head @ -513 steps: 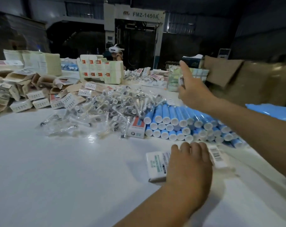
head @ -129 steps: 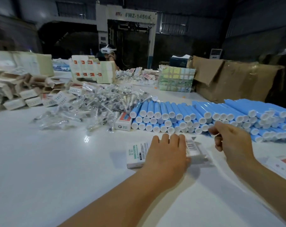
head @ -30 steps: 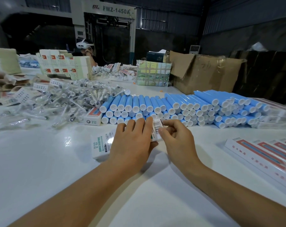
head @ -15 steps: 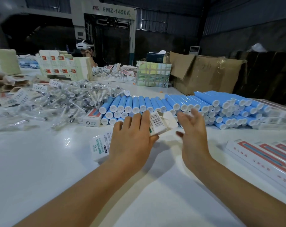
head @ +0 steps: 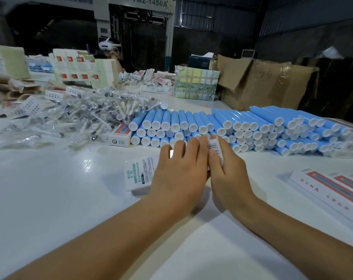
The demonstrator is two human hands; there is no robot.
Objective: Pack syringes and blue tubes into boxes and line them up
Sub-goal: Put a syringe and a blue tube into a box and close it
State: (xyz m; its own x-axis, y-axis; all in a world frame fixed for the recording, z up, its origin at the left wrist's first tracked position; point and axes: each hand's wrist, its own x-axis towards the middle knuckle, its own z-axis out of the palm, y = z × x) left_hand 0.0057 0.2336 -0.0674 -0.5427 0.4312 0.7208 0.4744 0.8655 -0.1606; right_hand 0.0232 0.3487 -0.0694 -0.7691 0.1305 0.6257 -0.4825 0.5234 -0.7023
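White card is what both hands are working on: a long box (head: 140, 175) lies flat on the white table (head: 50, 199), near the middle of the scene, its printed face up. Its long axis runs left to right, so the left end sticks out past the left hand (head: 179, 174) and the right end lies under the right hand (head: 226, 170).

That left hand lies palm down across the box's middle, fingers straight and together, pressing it to the table. At the right end the other hand has its fingers curled round the barcoded end flap (head: 215, 149), thumb and forefinger pinching it. How far the flap is tucked is hidden by the fingers.

Judging from this, the step in hand is closing the right end of the box. The flap must go in along the long axis, toward the left, against the hand that pins the box; the right hand is the nearer one for it.

Just beyond the fingertips, the stack of blue tubes (head: 232, 126) lies with white caps facing near. To the far left sits the heap of bagged syringes (head: 80, 114). At the near right, a row of finished boxes (head: 333, 184) lies side by side.
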